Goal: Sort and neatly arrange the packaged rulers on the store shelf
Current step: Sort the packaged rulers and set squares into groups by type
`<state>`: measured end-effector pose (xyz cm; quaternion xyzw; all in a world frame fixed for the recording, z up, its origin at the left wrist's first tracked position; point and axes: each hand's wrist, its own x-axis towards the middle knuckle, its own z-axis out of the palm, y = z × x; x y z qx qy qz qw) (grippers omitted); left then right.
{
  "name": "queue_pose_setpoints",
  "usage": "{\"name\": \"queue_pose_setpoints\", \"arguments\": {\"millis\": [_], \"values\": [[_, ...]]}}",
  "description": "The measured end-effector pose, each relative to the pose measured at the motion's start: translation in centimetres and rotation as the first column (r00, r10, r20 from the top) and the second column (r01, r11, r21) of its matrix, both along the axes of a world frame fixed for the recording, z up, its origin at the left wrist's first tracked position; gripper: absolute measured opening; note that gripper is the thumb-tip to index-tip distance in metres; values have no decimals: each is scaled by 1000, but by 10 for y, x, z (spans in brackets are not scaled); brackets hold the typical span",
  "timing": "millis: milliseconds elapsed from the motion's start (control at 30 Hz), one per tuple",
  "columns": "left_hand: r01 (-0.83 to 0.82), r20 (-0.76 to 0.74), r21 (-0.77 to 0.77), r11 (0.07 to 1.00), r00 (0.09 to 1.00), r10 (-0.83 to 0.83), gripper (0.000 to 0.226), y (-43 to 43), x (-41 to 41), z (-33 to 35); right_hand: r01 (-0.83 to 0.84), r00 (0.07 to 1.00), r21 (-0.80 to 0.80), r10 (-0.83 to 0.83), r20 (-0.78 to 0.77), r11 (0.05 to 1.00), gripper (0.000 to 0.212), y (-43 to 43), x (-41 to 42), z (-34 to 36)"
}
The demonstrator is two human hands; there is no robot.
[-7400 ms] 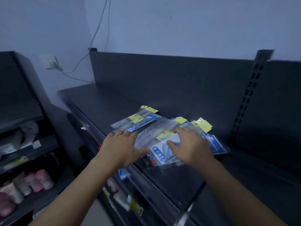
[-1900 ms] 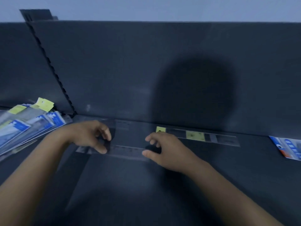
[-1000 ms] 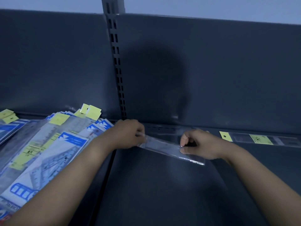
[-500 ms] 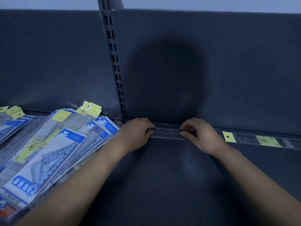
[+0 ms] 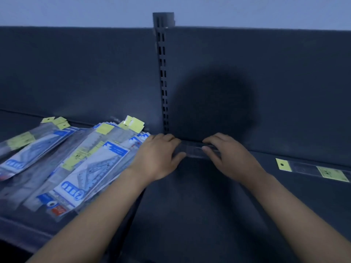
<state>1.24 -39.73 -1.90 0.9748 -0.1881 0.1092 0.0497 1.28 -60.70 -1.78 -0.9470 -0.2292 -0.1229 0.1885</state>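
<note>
Pinching clear ruler (image 5: 193,149) at both ends with left hand (image 5: 159,155) and right hand (image 5: 227,155), at rear of shelf (image 5: 190,205) against back panel (image 5: 275,82). Should press flush into corner, in line with tagged ruler (image 5: 311,168) further right, then release both ends together.

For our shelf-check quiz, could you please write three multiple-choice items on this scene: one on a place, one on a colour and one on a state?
1. Where does the clear ruler lie? A hanging on a hook; B against the back panel, right of the slotted upright; C at the front edge.
2. What colour are the tags on the pile of packaged rulers? A yellow; B red; C white.
3. How is the clear ruler? A untouched; B bent double; C gripped by two hands.
Key: 1 B, it runs along the panel's foot beside the upright. 2 A, yellow tabs top the packs. 3 C, left hand and right hand both grip it.
</note>
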Motion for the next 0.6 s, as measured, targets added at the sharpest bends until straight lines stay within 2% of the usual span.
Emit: {"name": "queue_pose_setpoints", "arguments": {"millis": [167,300,400,467,600], "values": [[-138,28,121,983,990,135,57,82,-30,14,-79,997,65,78,10,995,32,87,-21,19],[-161,-66,197,967,982,177,81,164,-46,6,-82,995,54,85,-60,995,40,171,-35,8],[-40,-173,104,994,983,57,79,215,-51,-6,-2,988,-10,0,-152,1000,54,227,-44,-11],[25,-204,31,999,979,-18,76,243,-47,-8,47,988,-29,-51,-143,998,59,258,-48,-20],[69,-344,-95,993,934,-98,78,284,-30,-4,169,977,1,-167,-132,986,52,300,-54,-28]]}}
